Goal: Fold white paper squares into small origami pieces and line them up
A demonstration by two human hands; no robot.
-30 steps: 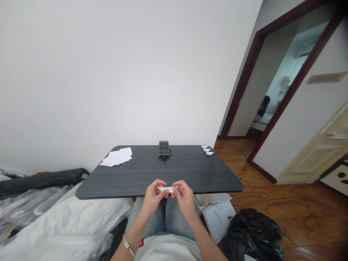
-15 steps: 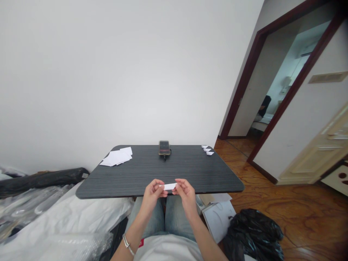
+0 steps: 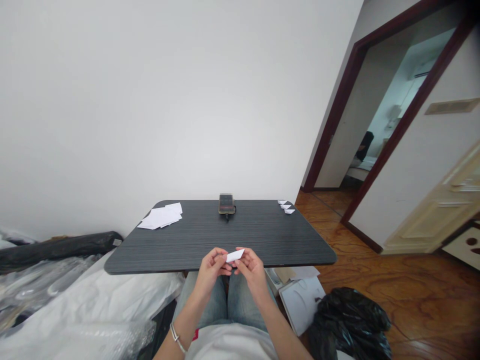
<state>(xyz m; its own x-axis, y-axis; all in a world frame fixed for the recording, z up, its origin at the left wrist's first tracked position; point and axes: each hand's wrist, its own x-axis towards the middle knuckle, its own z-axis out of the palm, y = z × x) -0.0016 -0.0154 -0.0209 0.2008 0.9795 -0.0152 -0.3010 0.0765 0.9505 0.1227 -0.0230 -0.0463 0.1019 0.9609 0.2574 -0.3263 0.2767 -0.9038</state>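
Note:
A small folded strip of white paper [image 3: 235,256] is held just above the near edge of the dark table [image 3: 210,235]. My left hand [image 3: 214,263] pinches its left end between thumb and fingers. At the other end my right hand [image 3: 249,263] has its thumb against the lower edge and its fingers behind, and a pointed corner sticks up there. Loose white paper sheets [image 3: 161,217] lie in a pile at the table's far left. Several small folded paper pieces [image 3: 285,206] rest in a row at the far right corner.
A phone-like device [image 3: 226,204] with a cable stands at the table's back middle, by the white wall. To the right on the floor are a black plastic bag [image 3: 348,322] and white boxes [image 3: 302,302]. Plastic-wrapped bundles [image 3: 86,300] lie at the left.
My right hand has shifted slightly left and its thumb has slid inward along the paper. The paper strip now tilts up at its right end, its pointed corner showing.

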